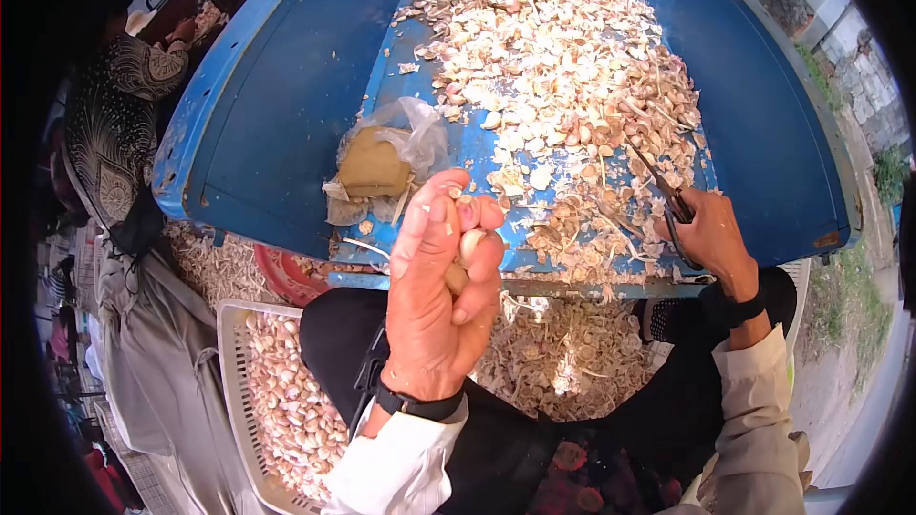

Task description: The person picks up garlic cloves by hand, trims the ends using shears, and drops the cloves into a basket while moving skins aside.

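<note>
My left hand (444, 277) is raised in the middle, palm up, its fingers curled around a few garlic cloves (469, 244). On the right, my right hand (714, 234) grips a pair of dark scissors (665, 189), their blades pointing up and left over the pile. A broad heap of garlic cloves and papery skins (572, 67) covers the blue truck bed (468, 148) in front of me. Just beyond my left hand lies a tan block (373, 163) partly wrapped in a clear plastic bag (420, 129).
Blue side walls (286, 67) flank the bed. A pale plastic crate (232, 362) of garlic cloves stands at my left knee, near a red basin (286, 272). Skins and stalks (563, 353) litter the ground between my legs. Another person in a patterned sleeve (148, 67) is at far left.
</note>
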{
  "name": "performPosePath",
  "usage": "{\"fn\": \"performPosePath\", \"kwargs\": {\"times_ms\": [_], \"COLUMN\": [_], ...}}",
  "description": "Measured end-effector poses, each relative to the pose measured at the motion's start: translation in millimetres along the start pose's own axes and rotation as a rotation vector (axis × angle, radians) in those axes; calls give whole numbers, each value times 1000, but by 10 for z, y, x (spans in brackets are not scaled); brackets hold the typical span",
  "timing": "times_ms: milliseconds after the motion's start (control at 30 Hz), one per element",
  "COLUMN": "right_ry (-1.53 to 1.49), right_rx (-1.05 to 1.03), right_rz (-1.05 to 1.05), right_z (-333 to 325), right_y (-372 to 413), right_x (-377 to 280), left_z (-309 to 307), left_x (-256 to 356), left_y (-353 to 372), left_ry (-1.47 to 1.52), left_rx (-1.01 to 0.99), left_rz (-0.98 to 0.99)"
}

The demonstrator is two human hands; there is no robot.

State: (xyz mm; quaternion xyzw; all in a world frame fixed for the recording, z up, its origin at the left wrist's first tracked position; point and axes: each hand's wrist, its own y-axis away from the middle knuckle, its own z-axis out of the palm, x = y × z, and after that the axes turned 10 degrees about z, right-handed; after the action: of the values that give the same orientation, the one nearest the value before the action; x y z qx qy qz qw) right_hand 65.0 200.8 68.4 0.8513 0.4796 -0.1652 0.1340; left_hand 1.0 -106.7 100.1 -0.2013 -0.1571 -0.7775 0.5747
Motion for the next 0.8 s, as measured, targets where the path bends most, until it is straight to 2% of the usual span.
{"fn": "performPosePath", "kwargs": {"times_ms": [33, 100, 133, 167, 233, 267, 300, 367, 400, 433, 467, 500, 567, 667, 800], "right_ry": [104, 208, 391, 390, 262, 74, -67, -259, -241, -190, -138, -131, 73, 124, 109], "right_rx": [-11, -9, -19, -20, 14, -18, -34, -150, -196, -56, 85, 84, 263, 135, 57], "right_rz": [0, -100, -60, -87, -207, -309, -514, -860, -958, -1010, -1061, -1081, -988, -936, -867], "right_z": [-12, -49, -145, -230, -246, -155, 10, 456, 732, 1042, 1311, 1524, 1825, 1919, 2051], "right_y": [-79, -111, -77, -81, -19, 29, 67, 60, -10, -96, -192, -278, -390, -477, -705], "right_x": [100, 201, 82, -111, -587, -852, -1141, -1743, -2011, -2254, -2458, -2608, -2813, -2877, -2887], "left_z": [-6, -216, -455, -751, -1332, -1662, -1975, -2456, -2608, -2734, -2848, -2850, -2925, -2980, -2933], "left_x": [330, 870, 1119, 1318, 1536, 1634, 1696, 1724, 1721, 1714, 1698, 1680, 1620, 1533, 1557], "left_y": [133, 430, 577, 722, 1034, 1256, 1487, 1830, 1972, 2119, 2255, 2324, 2417, 2502, 2508], "left_ry": [-29, -273, -486, -698, -1154, -1459, -1759, -2195, -2326, -2452, -2397, -2404, -2396, -2354, -2379], "left_rx": [-28, 15, 90, 171, 548, 638, 726, 576, 555, 533, 520, 468, 391, 467, 459], "left_rz": [97, 426, 536, 643, 690, 622, 536, 672, 584, 484, 376, 271, 236, 157, 74]}}
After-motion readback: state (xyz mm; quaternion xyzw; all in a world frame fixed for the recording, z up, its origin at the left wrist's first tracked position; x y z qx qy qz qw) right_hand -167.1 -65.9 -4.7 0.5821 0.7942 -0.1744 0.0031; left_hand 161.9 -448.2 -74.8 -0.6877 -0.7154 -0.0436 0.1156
